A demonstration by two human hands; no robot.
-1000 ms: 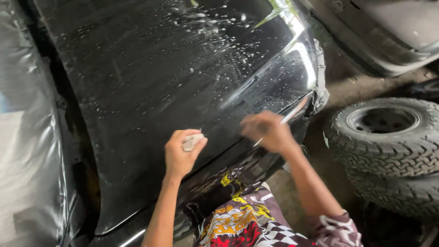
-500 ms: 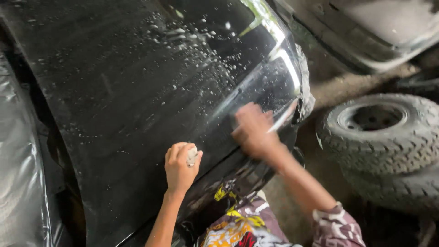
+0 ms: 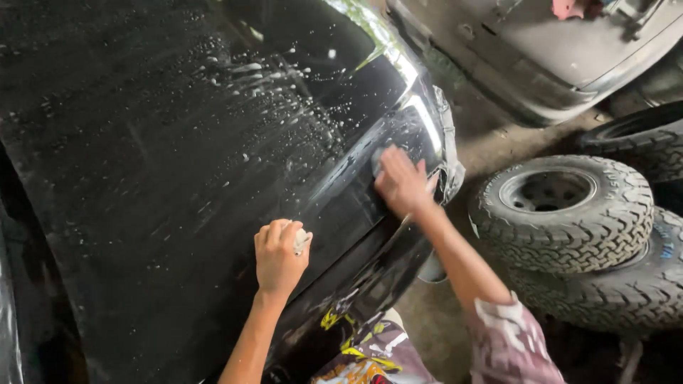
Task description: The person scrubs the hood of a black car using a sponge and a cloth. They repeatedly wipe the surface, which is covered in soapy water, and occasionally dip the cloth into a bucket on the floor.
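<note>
A big black car panel (image 3: 163, 185) fills the left side. It is shiny and wet, with white soapy drops splashed across its upper part. The left hand (image 3: 279, 256) rests low on the panel. It is curled into a fist, squeezed around a small pale pad (image 3: 302, 242), and only a bit of the pad peeks out by the thumb. To the right, the right hand (image 3: 403, 182) lies flat with its fingers spread out. It presses a bluish-grey cloth (image 3: 384, 158) onto the panel, near the bright curved edge. Most of that cloth is hidden under the hand. Further right, on the dirty floor, two knobbly tyres (image 3: 562, 213) lie stacked, one on top of the other. A grey car part (image 3: 541, 64) sits above them.
</note>
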